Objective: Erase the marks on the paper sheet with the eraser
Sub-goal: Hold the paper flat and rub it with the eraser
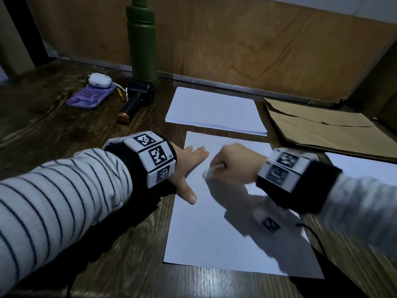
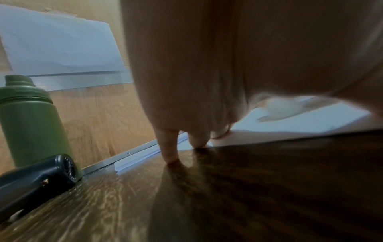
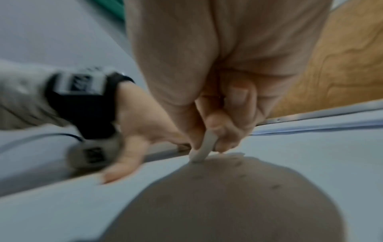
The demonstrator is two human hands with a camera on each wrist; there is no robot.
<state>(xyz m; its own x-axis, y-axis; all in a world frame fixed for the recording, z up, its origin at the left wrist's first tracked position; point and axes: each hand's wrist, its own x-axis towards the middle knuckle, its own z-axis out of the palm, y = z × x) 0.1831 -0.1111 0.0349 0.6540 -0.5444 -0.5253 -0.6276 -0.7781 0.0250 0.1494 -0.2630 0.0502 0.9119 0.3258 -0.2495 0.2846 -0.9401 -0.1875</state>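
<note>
Right hand (image 1: 234, 164) pinches the eraser (image 3: 204, 147), tip on the paper sheet (image 1: 204, 233) mid-desk. Left hand (image 1: 189, 166) lies flat, fingers straight, pinning the sheet's left edge. Risk: hard strokes could wrinkle the unpinned right side. Paper stack (image 1: 214, 110) crowds the far edge; near side open.

Glossy grained wood table (image 1: 64, 130), matt paper sheet (image 1: 204, 233).

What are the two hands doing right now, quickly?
Left hand: open, fingers flat, pressing the paper sheet down.
Right hand: closed around the white eraser, its tip on the sheet.
</note>
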